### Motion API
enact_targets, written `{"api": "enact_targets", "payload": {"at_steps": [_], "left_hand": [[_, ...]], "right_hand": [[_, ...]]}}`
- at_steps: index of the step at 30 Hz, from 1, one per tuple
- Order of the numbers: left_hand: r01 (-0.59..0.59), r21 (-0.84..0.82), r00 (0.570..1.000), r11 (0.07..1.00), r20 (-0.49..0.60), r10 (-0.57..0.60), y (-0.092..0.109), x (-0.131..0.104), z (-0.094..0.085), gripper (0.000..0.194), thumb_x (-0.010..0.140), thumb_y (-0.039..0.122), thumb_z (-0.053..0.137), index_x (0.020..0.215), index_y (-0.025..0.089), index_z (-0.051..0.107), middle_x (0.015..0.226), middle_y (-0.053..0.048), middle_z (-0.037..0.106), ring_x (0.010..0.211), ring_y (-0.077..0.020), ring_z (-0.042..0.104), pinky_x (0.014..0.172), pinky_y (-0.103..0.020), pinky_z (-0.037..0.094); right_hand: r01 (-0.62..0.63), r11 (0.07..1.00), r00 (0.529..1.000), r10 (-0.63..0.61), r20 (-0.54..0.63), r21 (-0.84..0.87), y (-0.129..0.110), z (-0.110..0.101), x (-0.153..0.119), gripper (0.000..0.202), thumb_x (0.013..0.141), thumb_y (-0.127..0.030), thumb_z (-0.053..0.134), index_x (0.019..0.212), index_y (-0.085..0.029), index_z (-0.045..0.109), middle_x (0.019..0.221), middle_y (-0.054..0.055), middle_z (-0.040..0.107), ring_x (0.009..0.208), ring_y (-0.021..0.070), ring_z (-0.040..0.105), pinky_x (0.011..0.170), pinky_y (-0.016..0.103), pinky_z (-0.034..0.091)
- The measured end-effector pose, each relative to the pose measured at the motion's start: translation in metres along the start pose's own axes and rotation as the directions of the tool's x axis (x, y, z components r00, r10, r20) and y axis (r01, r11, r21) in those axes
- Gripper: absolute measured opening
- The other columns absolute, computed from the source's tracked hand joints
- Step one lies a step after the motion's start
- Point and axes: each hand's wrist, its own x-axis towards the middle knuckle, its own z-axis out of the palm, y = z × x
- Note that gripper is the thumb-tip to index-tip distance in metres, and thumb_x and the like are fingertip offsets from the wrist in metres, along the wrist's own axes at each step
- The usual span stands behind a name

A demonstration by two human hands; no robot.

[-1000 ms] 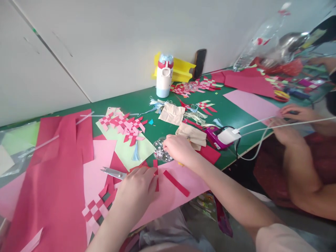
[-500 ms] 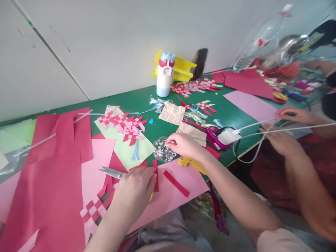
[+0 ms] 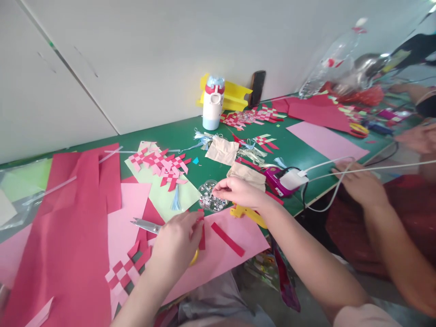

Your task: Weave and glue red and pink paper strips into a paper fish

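My right hand [image 3: 233, 190] is closed in a pinch over the clear round tray of small googly eyes [image 3: 208, 200]; whatever is between its fingertips is too small to name. Lower left, my left hand [image 3: 180, 234] has its fingers curled over scissors [image 3: 146, 225], whose blades point left, and beside a red strip [image 3: 202, 236]; its grip is hidden. Another red strip [image 3: 227, 239] lies on pink paper [image 3: 218, 261]. A yellow glue gun [image 3: 250, 214] rests by my right forearm. A woven red and pink paper piece [image 3: 121, 272] is left of my left hand.
Woven paper fish [image 3: 163, 163] lie on light green paper [image 3: 163, 197]. A bottle [image 3: 213, 104] stands near the wall. A purple power strip [image 3: 277, 181] with white cables sits right of two cloth pouches [image 3: 222, 151]. Another person's hand [image 3: 363, 184] is at the right edge.
The view has shifted slightly. My right hand stays over the tray and my left hand near the scissors. The other person's hands have moved away from the pink sheet at the right.
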Motion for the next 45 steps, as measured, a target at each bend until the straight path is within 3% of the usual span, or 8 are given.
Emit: {"api": "enact_targets", "payload": {"at_steps": [3, 5, 8, 12, 19, 30, 36, 45], "left_hand": [[-0.045, -0.193, 0.97, 0.98, -0.244, -0.004, -0.001, 0.003, 0.004, 0.022, 0.088, 0.027, 0.055, 0.104, 0.024, 0.069, 0.075, 0.0, 0.068, 0.062, -0.0125, 0.061, 0.059, -0.023, 0.049], [-0.119, -0.249, 0.938, 0.961, -0.346, 0.027, 0.0, 0.006, 0.006, 0.021, 0.086, 0.025, 0.06, 0.104, 0.023, 0.07, 0.074, 0.001, 0.067, 0.061, -0.0112, 0.061, 0.06, -0.022, 0.05], [-0.221, -0.254, 0.903, 0.942, -0.419, 0.098, 0.0, 0.007, 0.008, 0.019, 0.084, 0.019, 0.063, 0.1, 0.021, 0.072, 0.075, 0.001, 0.068, 0.063, -0.0098, 0.061, 0.06, -0.02, 0.05], [-0.268, -0.224, 0.859, 0.937, -0.495, 0.128, -0.001, 0.006, 0.012, 0.014, 0.084, 0.018, 0.064, 0.092, 0.021, 0.075, 0.079, 0.0, 0.07, 0.062, -0.0091, 0.062, 0.057, -0.019, 0.05], [-0.272, -0.205, 0.847, 0.94, -0.514, 0.133, -0.007, 0.004, 0.013, 0.013, 0.084, 0.019, 0.065, 0.091, 0.02, 0.075, 0.082, -0.001, 0.072, 0.064, -0.0095, 0.064, 0.058, -0.018, 0.052], [-0.204, -0.186, 0.872, 0.961, -0.48, 0.092, -0.012, 0.001, 0.004, 0.015, 0.086, 0.023, 0.061, 0.093, 0.019, 0.074, 0.08, -0.002, 0.072, 0.063, -0.0109, 0.066, 0.057, -0.019, 0.054], [-0.129, -0.183, 0.871, 0.975, -0.491, 0.024, -0.023, -0.005, -0.012, 0.014, 0.086, 0.023, 0.06, 0.089, 0.02, 0.074, 0.076, -0.001, 0.071, 0.06, -0.0107, 0.064, 0.057, -0.021, 0.053], [-0.037, -0.222, 0.848, 0.974, -0.523, -0.087, -0.043, -0.025, -0.037, 0.013, 0.085, 0.026, 0.061, 0.085, 0.021, 0.074, 0.071, 0.0, 0.069, 0.057, -0.011, 0.062, 0.056, -0.022, 0.051]], "right_hand": [[0.004, 0.995, 0.999, -0.009, 0.054, 0.096, -0.006, 0.007, -0.006, 0.028, 0.084, -0.041, 0.063, 0.089, -0.015, 0.07, 0.081, 0.003, 0.067, 0.073, 0.0142, 0.057, 0.067, 0.025, 0.043], [0.02, 0.992, 0.996, -0.031, 0.089, 0.122, -0.008, 0.012, -0.008, 0.031, 0.083, -0.045, 0.064, 0.09, -0.016, 0.071, 0.081, 0.002, 0.067, 0.073, 0.0144, 0.057, 0.066, 0.025, 0.043], [0.069, 0.985, 0.988, -0.089, 0.126, 0.155, -0.009, 0.017, -0.01, 0.033, 0.083, -0.047, 0.065, 0.09, -0.016, 0.072, 0.08, 0.001, 0.067, 0.074, 0.0146, 0.058, 0.07, 0.026, 0.044], [0.078, 0.974, 0.983, -0.11, 0.144, 0.213, -0.01, 0.02, -0.012, 0.034, 0.082, -0.049, 0.065, 0.088, -0.016, 0.072, 0.078, 0.001, 0.068, 0.076, 0.0155, 0.06, 0.073, 0.027, 0.045], [0.049, 0.955, 0.986, -0.092, 0.137, 0.292, -0.007, 0.026, -0.013, 0.028, 0.078, -0.041, 0.071, 0.095, -0.019, 0.074, 0.088, 0.002, 0.073, 0.087, 0.0186, 0.065, 0.083, 0.031, 0.047], [0.035, 0.949, 0.996, -0.061, 0.072, 0.314, -0.006, 0.044, 0.0, 0.028, 0.076, -0.041, 0.073, 0.087, -0.016, 0.072, 0.08, 0.002, 0.069, 0.075, 0.016, 0.059, 0.071, 0.027, 0.044], [0.069, 0.944, 0.992, -0.098, 0.074, 0.323, -0.028, 0.058, 0.01, 0.028, 0.079, -0.043, 0.07, 0.084, -0.015, 0.071, 0.071, 0.0, 0.063, 0.067, 0.013, 0.055, 0.065, 0.025, 0.04], [0.088, 0.926, 0.975, -0.155, 0.157, 0.368, -0.057, 0.092, 0.023, 0.031, 0.078, -0.046, 0.071, 0.083, -0.016, 0.069, 0.074, 0.0, 0.064, 0.073, 0.0155, 0.059, 0.072, 0.026, 0.044]]}}
